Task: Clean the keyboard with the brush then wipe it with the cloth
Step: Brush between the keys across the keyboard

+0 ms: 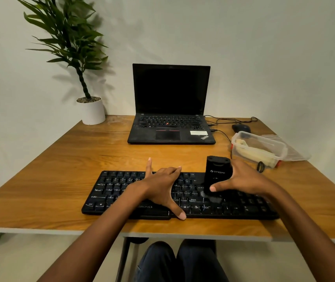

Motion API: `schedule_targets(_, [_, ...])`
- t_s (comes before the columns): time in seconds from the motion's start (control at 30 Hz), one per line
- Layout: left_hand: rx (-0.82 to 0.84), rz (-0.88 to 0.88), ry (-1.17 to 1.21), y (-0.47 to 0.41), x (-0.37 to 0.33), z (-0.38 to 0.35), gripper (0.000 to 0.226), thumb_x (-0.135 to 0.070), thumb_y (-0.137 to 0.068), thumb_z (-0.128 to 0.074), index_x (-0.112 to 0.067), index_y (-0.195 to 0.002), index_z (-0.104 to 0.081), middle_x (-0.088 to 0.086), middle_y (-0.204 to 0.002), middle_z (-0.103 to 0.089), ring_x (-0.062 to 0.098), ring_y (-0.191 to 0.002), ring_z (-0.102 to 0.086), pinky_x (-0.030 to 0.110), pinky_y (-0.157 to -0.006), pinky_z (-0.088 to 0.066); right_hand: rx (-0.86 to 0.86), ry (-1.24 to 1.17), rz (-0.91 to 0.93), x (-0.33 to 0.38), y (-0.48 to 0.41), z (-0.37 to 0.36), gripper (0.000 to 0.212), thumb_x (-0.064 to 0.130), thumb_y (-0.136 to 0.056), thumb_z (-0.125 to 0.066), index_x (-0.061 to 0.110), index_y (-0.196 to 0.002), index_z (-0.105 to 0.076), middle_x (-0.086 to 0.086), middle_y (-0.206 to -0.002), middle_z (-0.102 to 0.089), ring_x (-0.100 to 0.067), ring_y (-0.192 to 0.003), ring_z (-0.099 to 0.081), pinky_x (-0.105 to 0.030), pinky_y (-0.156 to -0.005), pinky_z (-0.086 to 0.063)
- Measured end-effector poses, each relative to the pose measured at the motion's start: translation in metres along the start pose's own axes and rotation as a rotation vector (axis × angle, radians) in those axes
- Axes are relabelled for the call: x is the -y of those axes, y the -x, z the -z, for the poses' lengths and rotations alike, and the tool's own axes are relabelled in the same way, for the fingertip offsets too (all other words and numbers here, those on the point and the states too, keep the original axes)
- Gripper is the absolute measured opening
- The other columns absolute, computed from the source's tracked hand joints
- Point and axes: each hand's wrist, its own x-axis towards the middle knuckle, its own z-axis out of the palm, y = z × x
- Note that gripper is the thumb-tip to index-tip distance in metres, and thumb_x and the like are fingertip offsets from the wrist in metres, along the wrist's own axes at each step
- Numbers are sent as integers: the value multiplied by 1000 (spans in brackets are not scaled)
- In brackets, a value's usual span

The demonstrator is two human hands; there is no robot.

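A black keyboard (109, 192) lies near the front edge of the wooden table (60, 159). My right hand (242, 180) grips a black brush (216, 174) that stands upright on the keys at the right of centre, thumb across its front, bristles touching the keys. My left hand (162, 184) rests spread over the keyboard's middle, thumb at its front edge and a finger pointing past its far edge. A pale cloth (252, 153) lies in a clear plastic container (264, 143) at the right.
An open black laptop (170, 110) sits at the back centre with cables and a dark mouse (241, 128) to its right. A potted plant (91, 110) stands at the back left. The container's lid (297, 153) lies beside it. My knees show under the table.
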Motion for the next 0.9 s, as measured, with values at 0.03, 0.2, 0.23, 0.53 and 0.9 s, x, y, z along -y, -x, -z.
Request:
schedule_targets(0.03, [0, 1, 0, 0, 0, 0, 127, -68, -67, -67, -14, -150, 12, 2, -160, 1, 19, -147, 3, 63, -99, 30, -3, 29, 18, 1, -2, 1, 50, 20, -65, -82, 26, -105, -52, 14, -96, -60, -5, -91, -58, -14, -71, -45])
schedule_targets(0.2, [3, 4, 5, 0, 0, -1, 127, -69, -67, -67, -15, -150, 13, 1, -160, 2, 19, -147, 4, 63, -100, 29, 64, 78, 80, 5, -3, -5, 52, 21, -67, -81, 32, -107, -49, 24, -97, -53, 5, -94, -54, -5, -73, -42])
schedule_targets(0.23, [1, 3, 6, 0, 0, -1, 127, -69, -67, -67, -15, -150, 12, 1, -160, 2, 19, -147, 4, 63, -99, 30, 105, 95, 54, 6, -1, 0, 52, 21, -68, -81, 32, -105, -47, 25, -96, -51, 6, -92, -51, -4, -70, -41])
schedule_targets(0.53, [-7, -8, 15, 0, 2, -2, 128, -68, -67, -68, -14, -150, 12, 1, -160, 1, 18, -147, 4, 63, -98, 31, 101, 42, 89, 0, -2, 1, 44, 18, -66, -82, 32, -97, -53, 13, -98, -64, 3, -88, -61, -7, -72, -45])
schedule_targets(0.9, [-4, -7, 20, 0, 0, -1, 127, -68, -67, -68, -14, -150, 12, 2, -160, 0, 19, -147, 4, 63, -100, 30, -145, 44, 51, 0, -12, -17, 56, 26, -63, -84, 26, -108, -51, 8, -100, -60, -7, -94, -56, -17, -73, -45])
